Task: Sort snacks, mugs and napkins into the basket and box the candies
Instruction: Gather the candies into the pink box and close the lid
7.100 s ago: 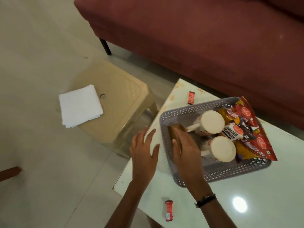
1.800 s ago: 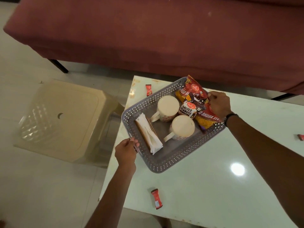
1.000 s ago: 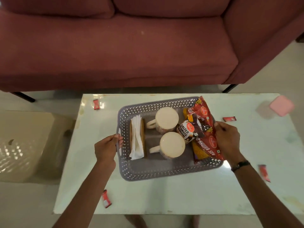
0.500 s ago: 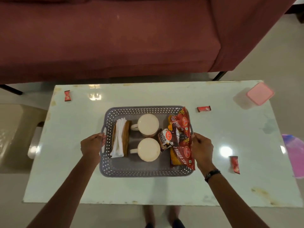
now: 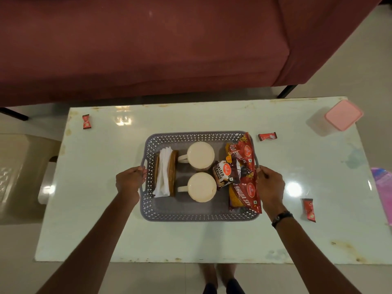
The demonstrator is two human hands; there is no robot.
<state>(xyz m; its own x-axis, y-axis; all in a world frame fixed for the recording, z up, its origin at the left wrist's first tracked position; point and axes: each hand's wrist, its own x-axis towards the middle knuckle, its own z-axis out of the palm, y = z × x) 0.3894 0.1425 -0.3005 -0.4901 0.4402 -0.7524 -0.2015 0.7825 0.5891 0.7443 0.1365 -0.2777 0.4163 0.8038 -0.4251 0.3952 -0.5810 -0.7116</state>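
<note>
A grey perforated basket (image 5: 191, 213) sits in the middle of the white table (image 5: 191, 242). Inside it are white napkins (image 5: 164, 172) in a wooden holder, two cream mugs (image 5: 200, 154) (image 5: 202, 187), and red snack packets (image 5: 244, 172) along its right side. My left hand (image 5: 129, 183) grips the basket's left handle. My right hand (image 5: 270, 187) grips its right handle beside the snack packets. Red wrapped candies lie loose on the table at the far left (image 5: 86, 122), right of the basket (image 5: 267, 136) and near right (image 5: 309, 209). A clear box with a pink lid (image 5: 341, 115) stands at the far right corner.
A maroon sofa (image 5: 148, 43) runs along the far side of the table. A beige plastic stool (image 5: 19, 177) stands to the left. Something pink and purple (image 5: 382, 187) shows at the right edge. My feet (image 5: 220, 281) are below the near table edge.
The view has swung from the stool to square over the table. The napkins now stand in the basket, and both hands have shifted the basket to the table's middle, holding its handles.
</note>
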